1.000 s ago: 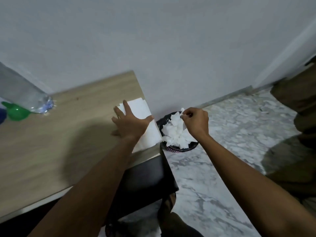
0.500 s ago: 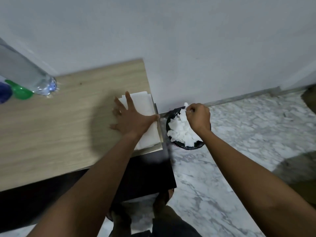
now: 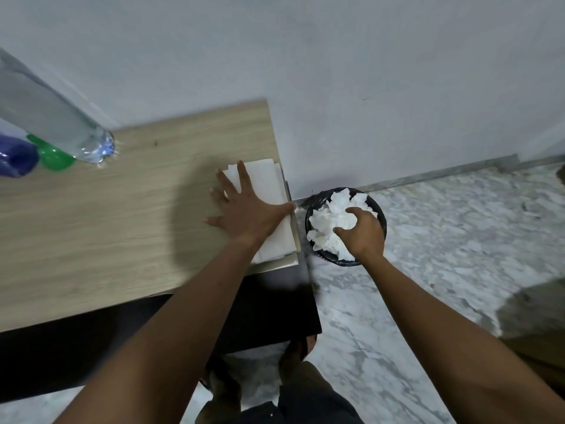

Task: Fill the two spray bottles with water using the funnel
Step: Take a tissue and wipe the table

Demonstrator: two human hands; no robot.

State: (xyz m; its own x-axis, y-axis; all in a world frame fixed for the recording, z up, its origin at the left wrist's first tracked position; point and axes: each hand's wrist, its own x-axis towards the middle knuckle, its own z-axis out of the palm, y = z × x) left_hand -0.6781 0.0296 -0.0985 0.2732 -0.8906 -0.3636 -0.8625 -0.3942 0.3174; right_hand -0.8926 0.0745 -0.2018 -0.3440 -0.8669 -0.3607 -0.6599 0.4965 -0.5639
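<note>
A clear plastic water bottle (image 3: pixel 46 117) stands at the table's far left. A green funnel (image 3: pixel 55 157) lies at its base, next to a blue object (image 3: pixel 15 160) cut off by the frame edge. No spray bottle is clearly visible. My left hand (image 3: pixel 247 215) lies flat, fingers spread, on a stack of white paper napkins (image 3: pixel 266 179) at the table's right corner. My right hand (image 3: pixel 363 234) is down in a black bin (image 3: pixel 380 215) on the floor, fingers apart on the crumpled white tissues (image 3: pixel 327 221) that fill it.
The wooden table (image 3: pixel 107 224) stands against a white wall, and the bin sits just past its right edge. The floor (image 3: pixel 428 240) is grey-white marble. A dark brown object (image 3: pixel 538 316) is at the right edge. My feet show below the table's front edge.
My right hand, which pinched a tissue above the bin, has dropped into the bin and its fingers have spread. My left hand has stayed on the napkins. The view has tilted down.
</note>
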